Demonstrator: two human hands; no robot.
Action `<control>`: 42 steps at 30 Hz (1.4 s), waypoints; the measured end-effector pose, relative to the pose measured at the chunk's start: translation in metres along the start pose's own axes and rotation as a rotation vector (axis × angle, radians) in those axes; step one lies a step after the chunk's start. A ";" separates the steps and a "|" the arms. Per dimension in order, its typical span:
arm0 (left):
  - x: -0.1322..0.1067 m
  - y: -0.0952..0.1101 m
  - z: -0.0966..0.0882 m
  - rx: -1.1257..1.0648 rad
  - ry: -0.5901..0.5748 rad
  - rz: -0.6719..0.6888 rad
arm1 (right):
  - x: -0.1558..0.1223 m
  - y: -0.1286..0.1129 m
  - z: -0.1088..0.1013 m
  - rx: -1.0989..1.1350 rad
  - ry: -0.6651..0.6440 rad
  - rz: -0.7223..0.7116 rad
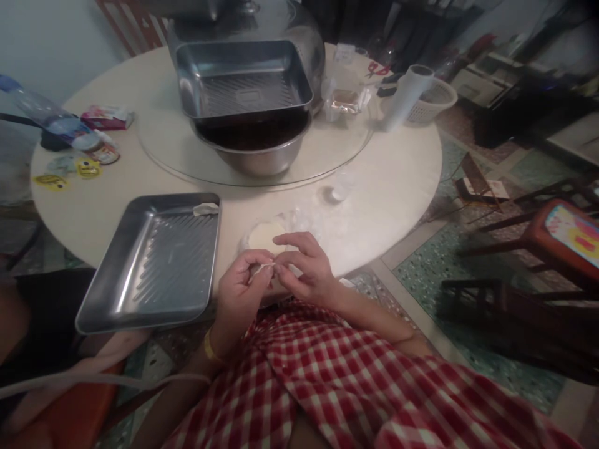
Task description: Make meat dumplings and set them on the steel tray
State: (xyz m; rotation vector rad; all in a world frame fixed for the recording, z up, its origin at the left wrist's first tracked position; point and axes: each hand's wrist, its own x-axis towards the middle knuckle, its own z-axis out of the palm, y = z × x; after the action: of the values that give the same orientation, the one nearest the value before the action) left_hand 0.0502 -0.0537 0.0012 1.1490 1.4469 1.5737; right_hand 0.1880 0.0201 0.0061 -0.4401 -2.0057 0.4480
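My left hand [246, 287] and my right hand [309, 269] meet at the table's near edge. Between their fingertips is a small pale dumpling [262, 268], mostly covered by the fingers. Both thumbs and forefingers pinch at its edge. Just beyond my hands lies a stack of round dumpling wrappers [262, 236], partly hidden by my right hand. To the left, a shallow metal tray [163, 268] holds one folded dumpling [206, 209] in its far right corner.
A second metal tray [243, 81] rests on a steel bowl [262, 159] with dark contents, on the glass turntable [168, 159]. A plastic bottle [60, 121] lies left. White powder and a small white cap [336, 194] are on the right. A stool [571, 237] stands beyond the table.
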 end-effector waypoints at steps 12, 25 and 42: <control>0.002 -0.007 0.004 -0.151 0.034 -0.029 | -0.001 -0.003 0.002 -0.040 0.033 0.087; 0.003 0.007 0.006 -0.232 0.083 -0.242 | -0.009 0.000 0.002 0.097 0.045 0.231; 0.002 0.006 0.006 -0.229 0.099 -0.262 | -0.018 0.004 0.011 0.089 0.088 0.168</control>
State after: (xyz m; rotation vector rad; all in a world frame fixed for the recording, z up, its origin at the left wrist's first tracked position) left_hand 0.0551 -0.0502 0.0072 0.7278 1.3752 1.5791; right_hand 0.1862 0.0136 -0.0141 -0.5658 -1.8635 0.6092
